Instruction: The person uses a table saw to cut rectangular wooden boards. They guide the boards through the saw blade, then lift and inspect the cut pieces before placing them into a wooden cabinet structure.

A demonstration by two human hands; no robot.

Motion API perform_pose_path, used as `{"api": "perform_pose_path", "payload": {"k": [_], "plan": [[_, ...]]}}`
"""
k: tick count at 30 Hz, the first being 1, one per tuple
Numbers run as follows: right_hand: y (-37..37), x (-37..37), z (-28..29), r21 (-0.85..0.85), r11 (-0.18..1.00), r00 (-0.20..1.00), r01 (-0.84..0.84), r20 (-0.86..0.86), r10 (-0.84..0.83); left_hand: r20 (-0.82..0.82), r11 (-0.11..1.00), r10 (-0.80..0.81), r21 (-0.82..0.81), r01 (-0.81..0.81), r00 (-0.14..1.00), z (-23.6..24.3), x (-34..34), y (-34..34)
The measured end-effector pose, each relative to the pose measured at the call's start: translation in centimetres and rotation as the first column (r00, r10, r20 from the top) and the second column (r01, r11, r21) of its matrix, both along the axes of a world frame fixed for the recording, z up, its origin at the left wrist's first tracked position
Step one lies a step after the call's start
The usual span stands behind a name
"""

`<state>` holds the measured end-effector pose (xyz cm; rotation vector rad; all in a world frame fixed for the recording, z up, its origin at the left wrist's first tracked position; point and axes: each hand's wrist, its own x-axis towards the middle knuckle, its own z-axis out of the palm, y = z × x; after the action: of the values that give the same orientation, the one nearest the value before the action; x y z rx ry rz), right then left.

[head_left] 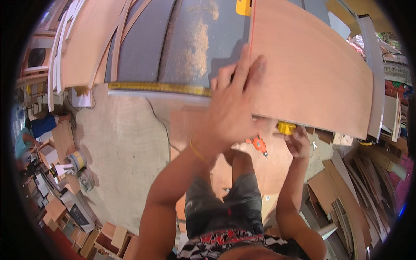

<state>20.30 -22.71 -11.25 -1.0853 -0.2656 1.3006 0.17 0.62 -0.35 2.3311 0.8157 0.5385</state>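
While the left hand splays, right grip curled round bright yellow tape measure, smooth tan board

I cannot resolve the left hand clearly: it is smeared by blur, and whether the dark sliver at its fingers is an object or shadow, I cannot tell. It covers the right end of the rule, whose marks I find too small to read. The wrist obscures part of the drill. I note the right hand partly masked by the tape. The top edge cuts off the board and the yellow piece. The distant person shows too indistinctly for detail.
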Motion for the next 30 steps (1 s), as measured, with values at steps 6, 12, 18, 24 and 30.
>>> {"api": "perform_pose_path", "payload": {"k": [6, 12, 18, 24, 30], "plan": [[0.5, -1.2, -1.0, 0.039, 0.999, 0.993, -0.014, -0.115, 0.018, -0.022, 0.999, -0.049, 0.017, 0.050, 0.999, -0.4, 0.0, -0.1], [1.3, -3.2, -0.4, 0.020, 0.978, 0.969, 0.208, -0.139, -0.203, 0.418, 0.929, 0.012, 0.332, -0.165, 0.909, -7.3, 2.3, 0.2], [1.3, -3.5, -0.3, -0.057, 0.963, 0.961, 0.263, -0.077, -0.267, 0.364, 0.902, -0.035, 0.414, -0.127, 0.931, -7.0, 2.0, 0.3], [1.0, -2.9, -0.5, -0.107, 0.967, 0.961, 0.231, -0.132, -0.244, 0.301, 0.903, -0.031, 0.417, -0.103, 0.953, -6.0, 1.4, 0.1], [0.8, -2.9, -0.9, -0.040, 0.974, 0.957, 0.222, -0.184, -0.225, 0.145, 0.926, -0.035, 0.376, -0.023, 0.989, -4.1, 0.3, 0.2]]}}
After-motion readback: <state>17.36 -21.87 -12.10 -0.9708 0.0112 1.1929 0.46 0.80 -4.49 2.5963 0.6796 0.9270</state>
